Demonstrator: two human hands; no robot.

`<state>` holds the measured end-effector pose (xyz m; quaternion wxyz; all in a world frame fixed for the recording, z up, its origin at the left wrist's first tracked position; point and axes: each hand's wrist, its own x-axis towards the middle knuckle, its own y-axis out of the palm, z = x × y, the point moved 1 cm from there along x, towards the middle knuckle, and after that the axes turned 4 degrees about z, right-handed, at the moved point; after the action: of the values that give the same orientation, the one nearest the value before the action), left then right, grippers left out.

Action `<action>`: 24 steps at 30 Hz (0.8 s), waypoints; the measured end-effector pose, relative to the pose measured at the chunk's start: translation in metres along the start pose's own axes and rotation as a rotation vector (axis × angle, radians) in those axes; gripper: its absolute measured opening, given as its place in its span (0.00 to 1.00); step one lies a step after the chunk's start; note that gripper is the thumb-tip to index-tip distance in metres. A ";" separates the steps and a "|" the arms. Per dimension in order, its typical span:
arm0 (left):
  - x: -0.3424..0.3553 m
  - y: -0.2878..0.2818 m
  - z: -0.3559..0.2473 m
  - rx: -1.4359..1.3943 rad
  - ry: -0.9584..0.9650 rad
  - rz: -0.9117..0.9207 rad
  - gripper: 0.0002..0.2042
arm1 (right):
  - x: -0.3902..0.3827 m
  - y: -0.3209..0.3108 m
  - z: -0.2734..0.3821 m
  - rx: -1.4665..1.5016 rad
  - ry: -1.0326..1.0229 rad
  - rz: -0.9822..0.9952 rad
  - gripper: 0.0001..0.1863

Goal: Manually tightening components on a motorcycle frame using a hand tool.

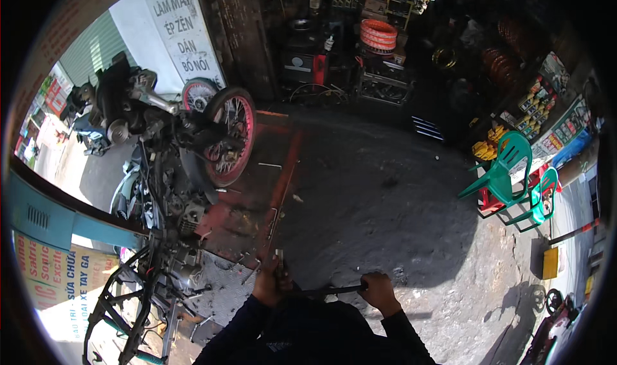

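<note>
In the lower middle, a long dark bar (331, 291) runs crosswise in front of my body. My right hand (379, 294) is closed around its right end. The bar's other end reaches my left hand (265, 288), whose fingers are closed around a part I cannot make out. A small pale piece (279, 254) sticks up beyond those fingers. Just left of my left hand is a metal checkered plate (225, 281) with loose tools lying on it.
A bare motorcycle frame (128, 301) with an engine (187, 272) stands at left. Behind it is a partly dismantled motorcycle (154, 114) with a pink-rimmed wheel (247, 133). Green plastic chairs (508, 165) stand at right. Orange rims (378, 36) are stacked at the back.
</note>
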<state>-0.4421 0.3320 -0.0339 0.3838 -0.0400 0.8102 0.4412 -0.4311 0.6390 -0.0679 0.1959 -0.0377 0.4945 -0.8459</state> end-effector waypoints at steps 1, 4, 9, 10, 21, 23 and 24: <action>0.028 0.029 -0.006 0.102 -0.012 -0.001 0.14 | 0.011 -0.009 -0.022 0.004 0.030 -0.020 0.11; 0.124 0.087 -0.020 0.104 -0.158 0.141 0.13 | 0.056 -0.033 -0.078 0.039 0.149 0.043 0.10; 0.270 0.171 -0.077 0.092 -0.191 0.140 0.14 | 0.178 -0.088 -0.147 0.115 0.279 0.024 0.10; 0.300 0.187 -0.094 0.077 -0.214 0.135 0.14 | 0.206 -0.101 -0.157 0.112 0.282 0.025 0.10; 0.544 0.374 -0.276 0.199 -0.173 0.217 0.10 | 0.517 -0.239 -0.275 -0.006 0.319 -0.121 0.14; 0.588 0.388 -0.312 0.231 -0.106 0.183 0.10 | 0.588 -0.255 -0.291 0.019 0.349 -0.113 0.17; 0.612 0.388 -0.330 0.149 -0.065 0.216 0.09 | 0.631 -0.262 -0.299 0.011 0.320 -0.092 0.17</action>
<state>-1.2220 0.4892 -0.0663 0.3621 0.0906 0.8273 0.4198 -1.1664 0.7656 -0.0789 0.0761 0.0759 0.5126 -0.8519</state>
